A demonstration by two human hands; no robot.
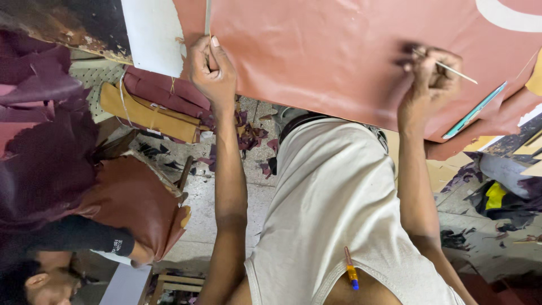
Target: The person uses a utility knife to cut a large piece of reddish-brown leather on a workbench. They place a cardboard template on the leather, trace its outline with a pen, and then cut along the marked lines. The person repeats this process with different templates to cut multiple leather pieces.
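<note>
A large sheet of reddish-brown leather (339, 62) was spread across the worktop. Its near edge was pinched by the left hand (212, 70), fingers closed around a thin strip there. A slim pale stick (451, 70) was gripped in the right hand (432, 76), pressed onto the sheet. Leather scraps (251, 138) were scattered over the tiled floor (226, 209) below.
</note>
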